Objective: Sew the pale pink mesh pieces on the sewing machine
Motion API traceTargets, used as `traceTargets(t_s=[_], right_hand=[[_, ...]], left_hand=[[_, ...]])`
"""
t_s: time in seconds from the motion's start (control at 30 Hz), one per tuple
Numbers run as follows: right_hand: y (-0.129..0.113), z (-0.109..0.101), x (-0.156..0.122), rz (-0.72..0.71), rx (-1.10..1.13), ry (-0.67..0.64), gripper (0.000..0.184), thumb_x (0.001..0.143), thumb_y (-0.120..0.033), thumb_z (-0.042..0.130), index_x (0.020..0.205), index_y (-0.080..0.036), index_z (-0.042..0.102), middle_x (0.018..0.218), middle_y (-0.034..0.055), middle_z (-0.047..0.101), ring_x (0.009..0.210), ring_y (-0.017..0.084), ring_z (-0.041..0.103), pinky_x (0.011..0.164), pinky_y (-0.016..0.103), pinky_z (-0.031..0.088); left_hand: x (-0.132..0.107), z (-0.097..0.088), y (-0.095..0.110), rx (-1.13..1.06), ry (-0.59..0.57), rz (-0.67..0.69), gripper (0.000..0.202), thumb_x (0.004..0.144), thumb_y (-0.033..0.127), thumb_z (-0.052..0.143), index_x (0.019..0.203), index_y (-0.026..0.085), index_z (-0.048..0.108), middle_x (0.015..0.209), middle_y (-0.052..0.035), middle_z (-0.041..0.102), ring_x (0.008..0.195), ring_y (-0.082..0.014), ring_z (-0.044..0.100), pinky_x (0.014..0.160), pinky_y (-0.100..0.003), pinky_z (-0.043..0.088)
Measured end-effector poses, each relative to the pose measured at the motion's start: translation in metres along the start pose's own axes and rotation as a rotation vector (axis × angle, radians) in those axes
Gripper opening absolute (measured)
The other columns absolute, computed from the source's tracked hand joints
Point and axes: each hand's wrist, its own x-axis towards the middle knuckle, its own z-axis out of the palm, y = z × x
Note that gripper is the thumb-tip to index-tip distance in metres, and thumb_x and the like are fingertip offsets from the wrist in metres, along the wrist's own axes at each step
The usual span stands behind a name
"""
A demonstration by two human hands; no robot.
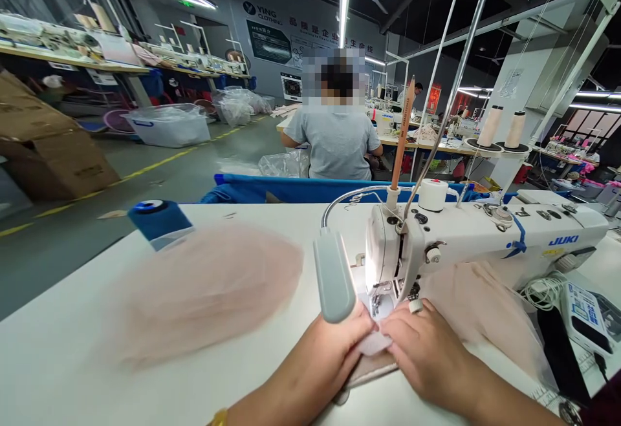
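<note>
A white JUKI sewing machine (pixel 485 238) stands in front of me, its needle area lit. Just before the presser foot (pixel 376 304), my left hand (pixel 337 339) and my right hand (pixel 427 348) come close together. Between their pinched fingertips is a small piece of pale, sheer fabric (pixel 374 343). The grey lamp head (pixel 334 277) covers part of the left fingers. To the left, sheer beige-pink fabric (pixel 208 290) lies on the white table. More of this fabric (pixel 475 303) is under the machine arm at the right.
A blue thread cone (pixel 158 219) is at the table's left edge. A control box (pixel 587 316) with a coiled cable sits at the right. A pencil (pixel 402 135) stands upright on the machine. Ahead, a person in a grey shirt (pixel 337 138) sits facing away. Cardboard boxes (pixel 53 141) stand left.
</note>
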Motion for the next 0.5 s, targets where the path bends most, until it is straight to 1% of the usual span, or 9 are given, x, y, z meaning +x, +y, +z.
traceTargets(t_s=[0.03,0.1,0.2,0.27,0.3,0.37,0.43,0.5], right_hand=[[0.000,0.001,0.002,0.019,0.010,0.036,0.015,0.111,-0.018,0.055,0.104,-0.022,0.068,0.095,0.0060,0.077,0.088,0.026,0.067,0.080,0.038,0.049],[-0.001,0.000,0.006,0.066,0.092,0.115,0.021,0.112,-0.017,0.051,0.101,-0.023,0.068,0.093,0.0050,0.076,0.088,0.025,0.067,0.080,0.036,0.050],[-0.003,-0.005,0.013,0.116,0.231,0.202,0.027,0.116,-0.024,0.049,0.098,-0.023,0.068,0.088,0.0027,0.075,0.085,0.022,0.067,0.079,0.032,0.051],[-0.004,-0.008,0.016,0.122,0.264,0.216,0.031,0.118,-0.027,0.047,0.095,-0.023,0.067,0.084,0.0013,0.072,0.080,0.020,0.066,0.075,0.030,0.049],[-0.003,-0.008,0.016,0.118,0.262,0.215,0.033,0.119,-0.028,0.046,0.094,-0.023,0.066,0.083,0.0011,0.071,0.078,0.020,0.065,0.074,0.030,0.048],[-0.002,-0.008,0.014,0.069,0.229,0.186,0.038,0.121,-0.029,0.042,0.090,-0.023,0.063,0.080,0.0009,0.070,0.076,0.019,0.063,0.074,0.031,0.047],[0.000,-0.009,0.010,-0.034,0.180,0.102,0.041,0.122,-0.031,0.041,0.086,-0.023,0.059,0.080,0.0005,0.069,0.076,0.019,0.061,0.076,0.032,0.046],[0.001,-0.010,0.005,-0.127,0.138,0.006,0.041,0.122,-0.037,0.044,0.086,-0.023,0.057,0.083,0.0000,0.070,0.079,0.019,0.062,0.078,0.033,0.045]], left_hand=[[0.001,-0.002,0.000,-0.036,-0.028,-0.032,0.034,0.112,0.022,0.044,0.094,0.024,0.072,0.087,-0.0025,0.073,0.080,-0.0204,0.065,0.073,-0.030,0.051],[0.003,-0.004,-0.002,-0.084,-0.074,-0.091,0.033,0.113,0.025,0.044,0.103,0.027,0.076,0.092,-0.0016,0.075,0.086,-0.0203,0.069,0.076,-0.029,0.053],[0.005,-0.005,-0.005,-0.129,-0.113,-0.172,0.034,0.113,0.027,0.046,0.098,0.027,0.077,0.097,-0.0010,0.075,0.090,-0.0200,0.070,0.079,-0.028,0.055],[0.005,-0.005,-0.006,-0.143,-0.122,-0.208,0.034,0.113,0.028,0.046,0.098,0.026,0.077,0.100,-0.0008,0.075,0.092,-0.0200,0.070,0.079,-0.028,0.055],[0.005,-0.005,-0.006,-0.140,-0.123,-0.203,0.034,0.113,0.027,0.046,0.099,0.026,0.077,0.099,-0.0009,0.075,0.092,-0.0203,0.069,0.079,-0.028,0.054],[0.003,-0.005,-0.003,-0.109,-0.103,-0.142,0.036,0.112,0.024,0.045,0.093,0.025,0.075,0.095,-0.0020,0.073,0.088,-0.0209,0.067,0.077,-0.030,0.052],[-0.001,-0.005,0.002,-0.042,-0.085,-0.050,0.033,0.106,0.017,0.046,0.085,0.023,0.071,0.093,-0.0039,0.070,0.086,-0.0221,0.063,0.076,-0.032,0.048],[-0.008,-0.004,0.007,0.030,-0.076,0.030,0.031,0.101,0.010,0.047,0.083,0.023,0.068,0.093,-0.0043,0.069,0.085,-0.0229,0.061,0.077,-0.035,0.043]])
